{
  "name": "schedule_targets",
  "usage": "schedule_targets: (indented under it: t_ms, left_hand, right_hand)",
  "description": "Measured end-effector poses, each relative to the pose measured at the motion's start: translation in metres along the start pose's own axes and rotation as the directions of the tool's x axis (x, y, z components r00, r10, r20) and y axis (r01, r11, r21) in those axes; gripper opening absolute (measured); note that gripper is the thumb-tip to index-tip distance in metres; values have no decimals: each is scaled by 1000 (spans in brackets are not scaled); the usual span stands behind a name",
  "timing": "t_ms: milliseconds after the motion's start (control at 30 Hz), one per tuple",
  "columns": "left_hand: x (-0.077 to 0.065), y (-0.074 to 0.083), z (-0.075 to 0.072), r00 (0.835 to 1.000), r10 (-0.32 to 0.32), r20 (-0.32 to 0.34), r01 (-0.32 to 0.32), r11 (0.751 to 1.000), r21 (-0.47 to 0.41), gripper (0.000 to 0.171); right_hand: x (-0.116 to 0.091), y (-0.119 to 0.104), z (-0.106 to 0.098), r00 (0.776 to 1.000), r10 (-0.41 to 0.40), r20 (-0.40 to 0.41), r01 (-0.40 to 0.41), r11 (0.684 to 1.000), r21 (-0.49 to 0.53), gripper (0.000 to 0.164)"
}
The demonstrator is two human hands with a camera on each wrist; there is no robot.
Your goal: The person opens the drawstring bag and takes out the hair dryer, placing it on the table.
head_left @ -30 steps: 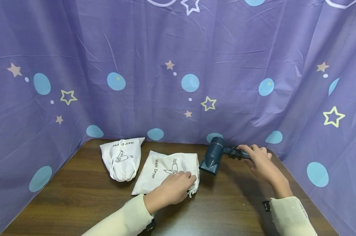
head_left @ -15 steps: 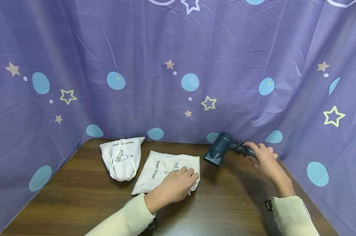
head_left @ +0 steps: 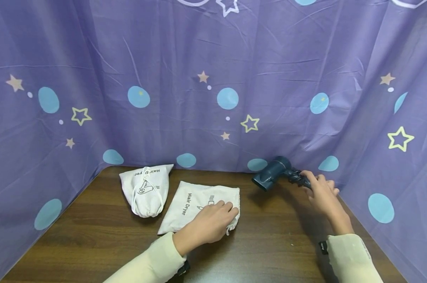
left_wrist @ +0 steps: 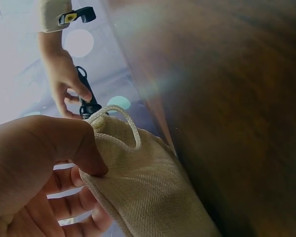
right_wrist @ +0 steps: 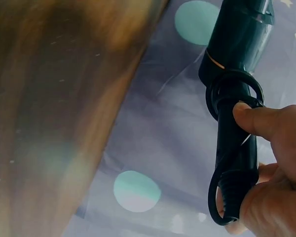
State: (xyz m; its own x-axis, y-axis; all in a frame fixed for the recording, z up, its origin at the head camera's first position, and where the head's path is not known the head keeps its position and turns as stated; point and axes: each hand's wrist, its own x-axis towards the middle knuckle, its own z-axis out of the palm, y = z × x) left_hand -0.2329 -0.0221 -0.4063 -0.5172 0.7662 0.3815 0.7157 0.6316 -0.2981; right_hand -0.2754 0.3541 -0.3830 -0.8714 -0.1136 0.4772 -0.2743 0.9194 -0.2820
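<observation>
My right hand point(head_left: 323, 194) grips a dark blue hair dryer point(head_left: 272, 173) by its handle, above the table's right side. In the right wrist view the thumb presses on the handle, round which a black cord point(right_wrist: 214, 197) is looped. A white cloth drawstring bag point(head_left: 185, 204), printed "Hair Dryer", lies flat in the middle. With thumb and fingers my left hand point(head_left: 209, 220) pinches its edge near the mouth on the right. The white drawstring point(left_wrist: 133, 131) shows in the left wrist view. The hair dryer's nozzle points left, apart from the bag.
A second white drawstring bag point(head_left: 147, 196), full and with its string lying over it, rests at the back left of the brown wooden table point(head_left: 93, 243). A purple curtain point(head_left: 185, 78) with stars and dots hangs round the back and sides.
My right hand has moved right with the hair dryer, whose nozzle has swung up and away from the bag. My left hand stays at the bag's mouth, which lies flatter.
</observation>
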Motion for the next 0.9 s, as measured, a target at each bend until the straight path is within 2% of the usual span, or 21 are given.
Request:
schedule_targets:
  t_ms: [333, 567, 900]
  left_hand:
    - [-2, -1, 0, 999, -9, 33, 9, 1000, -10, 36]
    - [-2, -1, -2, 996, -18, 84, 21, 999, -38, 34]
    - [-1, 0, -3, 995, -12, 97, 16, 999, -44, 33]
  right_hand:
    - [-1, 14, 7, 993, 118, 30, -117, 993, -29, 49]
    - [-3, 27, 11, 986, 164, 36, -163, 986, -29, 51]
    - [6, 43, 11, 971, 235, 51, -234, 972, -18, 50]
